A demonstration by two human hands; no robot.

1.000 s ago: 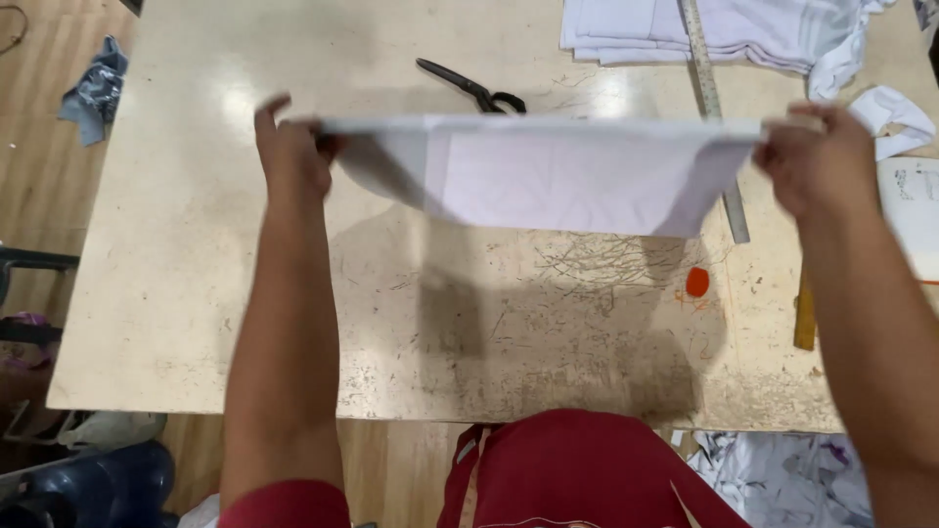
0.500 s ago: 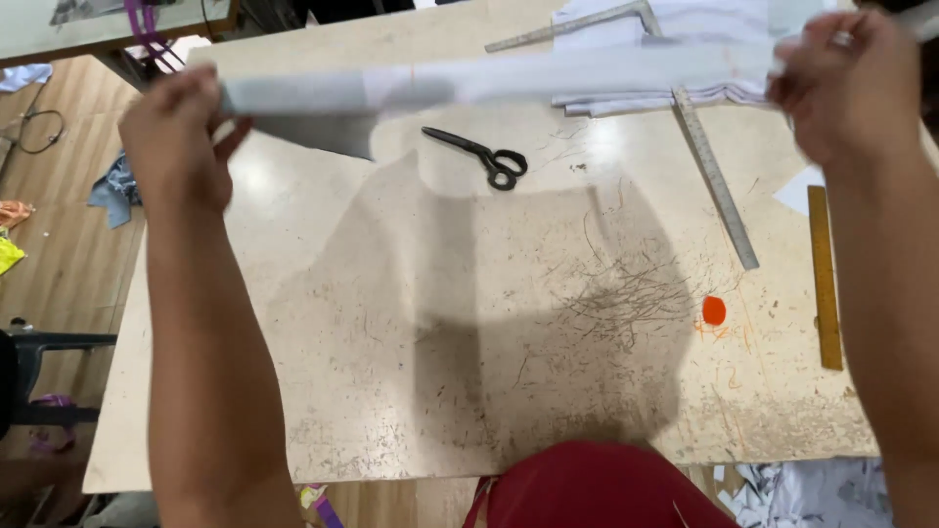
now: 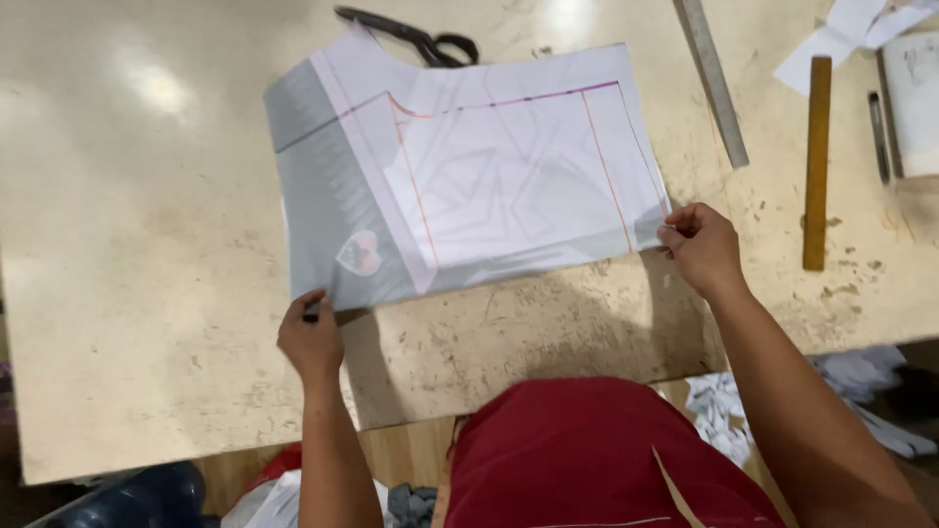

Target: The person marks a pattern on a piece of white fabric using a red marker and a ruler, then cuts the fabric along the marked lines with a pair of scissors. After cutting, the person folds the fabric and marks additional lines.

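A large white sheet of pattern paper [image 3: 469,176] with red and purple drawn lines and a grey left strip lies spread over the beige worktable [image 3: 147,225]. My left hand [image 3: 311,337] pinches its near left corner. At the near right corner, my right hand [image 3: 699,244] grips the paper's edge. Black scissors [image 3: 416,37] lie just beyond the sheet's far edge, partly covered by it.
A metal ruler [image 3: 714,78] lies diagonally to the right of the sheet, with a wooden ruler [image 3: 817,161] beside it. A pen [image 3: 878,135] and white sheets [image 3: 915,98] sit at the far right. Paper scraps [image 3: 724,406] lie on the floor below the table edge.
The sheet, held up in the air with both hands before, has come down and now lies spread flat on the table. Both hands have moved towards me, still holding its corners.
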